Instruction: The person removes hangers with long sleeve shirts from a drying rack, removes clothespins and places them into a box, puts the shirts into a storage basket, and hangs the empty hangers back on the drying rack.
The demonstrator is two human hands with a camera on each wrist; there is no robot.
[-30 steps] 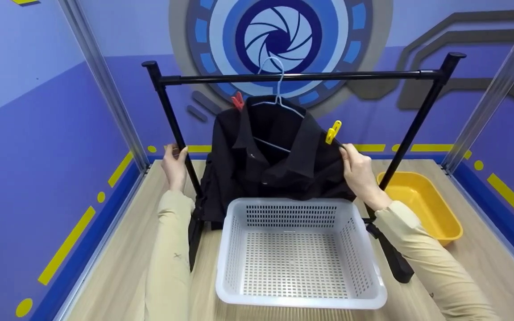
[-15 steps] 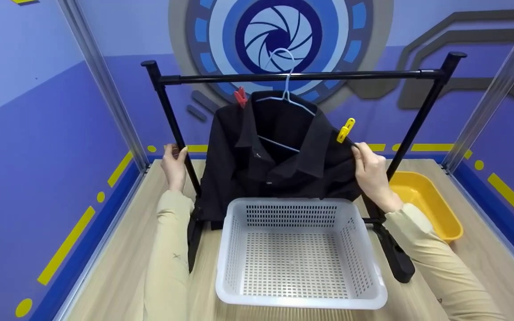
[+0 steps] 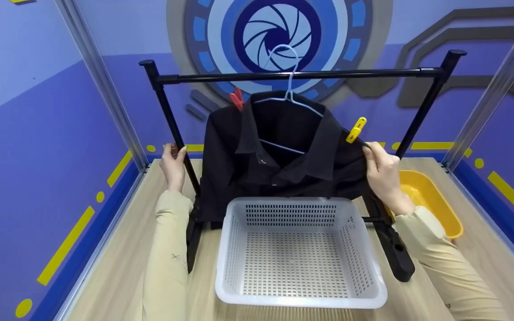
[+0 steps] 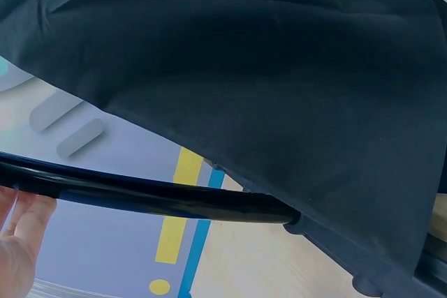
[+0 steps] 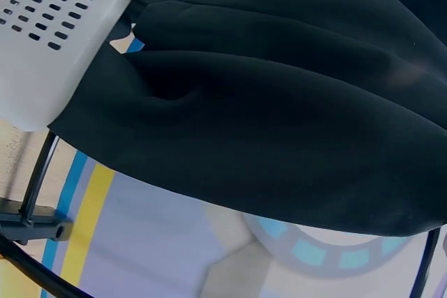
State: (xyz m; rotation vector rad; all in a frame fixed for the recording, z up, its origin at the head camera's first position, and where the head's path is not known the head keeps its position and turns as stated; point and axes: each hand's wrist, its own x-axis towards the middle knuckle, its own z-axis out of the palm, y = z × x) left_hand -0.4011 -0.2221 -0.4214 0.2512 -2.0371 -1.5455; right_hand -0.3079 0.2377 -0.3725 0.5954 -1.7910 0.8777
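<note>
Shirt [image 3: 257, 178] behind basket [image 3: 301, 301]; yellow tub [image 3: 435, 198], inside unclear.

Right hand [image 3: 384, 171] on black shirt [image 3: 279, 174]

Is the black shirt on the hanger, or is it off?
On: in the head view, the hanger shows inside the collar of the black shirt, its hook above the rail.

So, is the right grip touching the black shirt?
Touching. The head view shows the right grip pinching the edge of the black shirt, just beside the yellow clip.
</note>
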